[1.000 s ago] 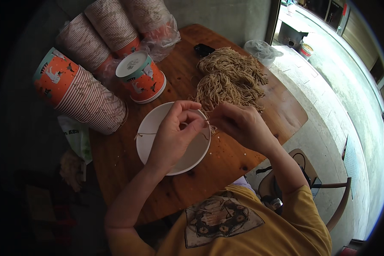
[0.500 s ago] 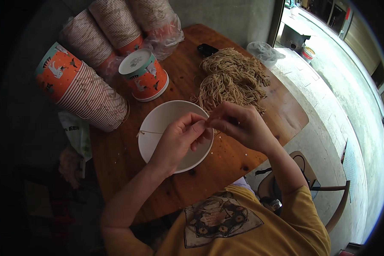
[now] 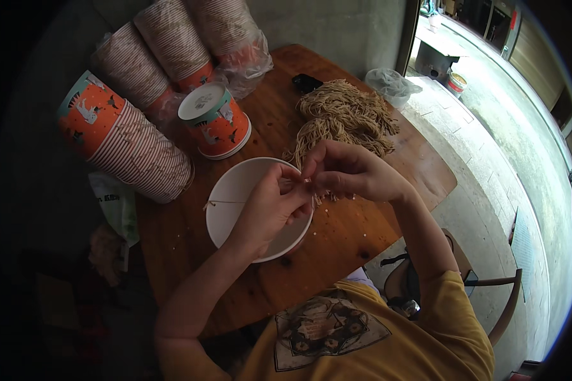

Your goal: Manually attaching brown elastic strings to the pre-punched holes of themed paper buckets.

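A white-lined paper bucket (image 3: 219, 222) stands mouth up on the table in front of me. A thin tan cord (image 3: 227, 202) comes through its left rim, with a small knot there, and runs across the mouth toward my hands. My left hand (image 3: 270, 206) is over the bucket, its thumb and fingers pinched at the right rim. My right hand (image 3: 356, 173) meets it there, thumb and forefinger drawn together at the same spot. Both seem to hold the cord's end, though the fingers hide most of it.
A tangled heap of tan cords (image 3: 346, 117) lies beyond my right hand. An upturned orange bucket (image 3: 219, 130) stands at the far left, near a leaning stack of buckets (image 3: 130, 143) and several plastic-wrapped stacks (image 3: 171, 41). A wooden chair (image 3: 505, 305) is at the right.
My right hand has shifted slightly up and left, its fingers closer over my left fingertips. The view has tilted a little, and the bucket stays in place.
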